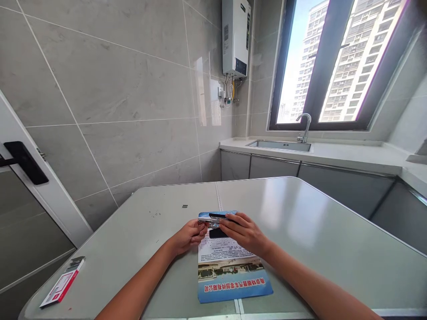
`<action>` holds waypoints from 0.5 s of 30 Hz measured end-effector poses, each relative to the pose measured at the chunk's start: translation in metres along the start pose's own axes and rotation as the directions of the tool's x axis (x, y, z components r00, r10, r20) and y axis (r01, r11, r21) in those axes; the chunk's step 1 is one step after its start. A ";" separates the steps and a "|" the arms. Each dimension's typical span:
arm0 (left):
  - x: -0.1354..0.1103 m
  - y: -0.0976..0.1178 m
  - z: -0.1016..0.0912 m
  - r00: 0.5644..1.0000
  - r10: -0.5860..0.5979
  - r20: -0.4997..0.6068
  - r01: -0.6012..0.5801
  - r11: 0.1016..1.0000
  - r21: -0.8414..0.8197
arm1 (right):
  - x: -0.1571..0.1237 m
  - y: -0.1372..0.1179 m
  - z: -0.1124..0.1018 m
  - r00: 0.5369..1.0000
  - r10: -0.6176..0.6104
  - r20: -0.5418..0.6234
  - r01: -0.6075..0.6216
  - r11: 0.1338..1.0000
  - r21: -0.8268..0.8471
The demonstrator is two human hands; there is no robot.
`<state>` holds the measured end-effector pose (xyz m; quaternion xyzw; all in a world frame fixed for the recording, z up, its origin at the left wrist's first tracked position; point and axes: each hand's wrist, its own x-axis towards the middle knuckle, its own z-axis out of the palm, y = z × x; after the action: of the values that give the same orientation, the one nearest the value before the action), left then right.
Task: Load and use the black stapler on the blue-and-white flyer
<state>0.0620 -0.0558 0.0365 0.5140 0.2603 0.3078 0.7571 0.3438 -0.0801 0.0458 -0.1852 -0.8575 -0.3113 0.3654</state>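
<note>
Both hands meet over the upper part of a printed leaflet (233, 289) that lies on the table. Between them is a black stapler (217, 233) with a silver metal part. My left hand (191, 235) is closed, its thumb and fingers pinching the stapler's silver front end. From the other side my right hand (247, 232) reaches over the stapler, with its fingers closed on the black upper arm. The stapler's arm looks raised apart from its dark base. Fingers hide part of the stapler, so any staples inside cannot be made out.
A short strip of staples (185, 206) lies beyond my left hand, with several tiny loose bits (154, 214) nearby. At the table's left edge is a red-and-white pack (63, 282). A door (43, 178) stands close on the left, and a sink counter (347, 150) runs behind.
</note>
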 end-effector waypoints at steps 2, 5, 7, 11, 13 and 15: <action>0.000 -0.001 -0.001 1.000 0.011 0.001 -0.011 1.000 -0.021 | 0.000 0.000 -0.001 1.000 -0.014 0.010 0.014 1.000 -0.022; 0.001 -0.002 -0.003 1.000 0.028 -0.001 -0.028 0.999 -0.031 | 0.000 -0.001 -0.003 0.998 -0.044 0.037 0.046 0.998 -0.041; 0.001 -0.003 -0.004 0.999 0.034 -0.008 -0.035 0.999 -0.035 | 0.000 0.000 -0.002 0.998 -0.043 0.042 0.045 0.998 -0.045; 0.001 -0.003 -0.003 1.000 0.025 0.000 -0.025 0.997 -0.068 | -0.005 0.003 0.001 1.000 0.009 0.022 -0.009 1.000 -0.024; 0.001 -0.003 -0.003 1.000 0.022 0.014 -0.021 0.997 -0.078 | -0.007 0.004 0.003 0.999 0.037 0.031 -0.037 0.999 0.012; 0.001 -0.003 -0.004 1.000 0.022 0.021 -0.020 0.996 -0.089 | -0.009 0.004 0.005 0.995 0.098 0.025 -0.099 0.993 0.064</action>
<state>0.0606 -0.0535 0.0322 0.4858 0.2328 0.3215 0.7787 0.3488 -0.0746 0.0381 -0.2187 -0.8608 -0.2629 0.3770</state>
